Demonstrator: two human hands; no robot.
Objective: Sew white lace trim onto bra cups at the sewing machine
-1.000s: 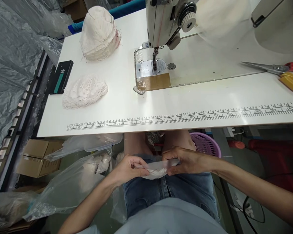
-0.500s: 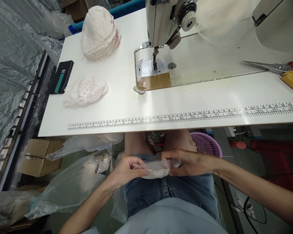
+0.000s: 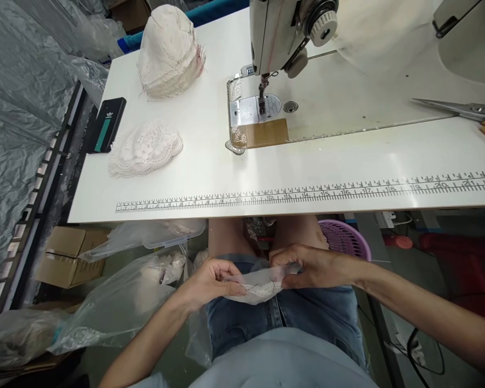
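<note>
Over my lap, a piece of white lace fabric [image 3: 261, 291] with a sheer edge is stretched between both hands. My left hand [image 3: 222, 280] pinches its left end between thumb and fingers. At the other end my right hand [image 3: 293, 267] grips the sheer edge, thumb below and fingers bent over it. Part of the fabric is hidden by the fingers. Beyond the hands, on the white sewing table [image 3: 202, 178], lies a flat stack of white lace pieces [image 3: 147, 148]. A taller cream fabric pile [image 3: 167, 54] stands behind it.
The sewing machine [image 3: 277, 35] stands at the table's back, needle over its plate. Scissors [image 3: 464, 108] lie at right, a black phone-like case [image 3: 107, 126] at left. A printed ruler [image 3: 307, 195] runs along the front edge. Below are plastic bags [image 3: 117, 307], a cardboard box [image 3: 68, 256] and a purple basket [image 3: 347, 237].
The lace fabric has tilted slightly, its lower edge sagging more between the hands. Both hands keep their grip. The whole view has shifted a little, so the table sits slightly further right.
</note>
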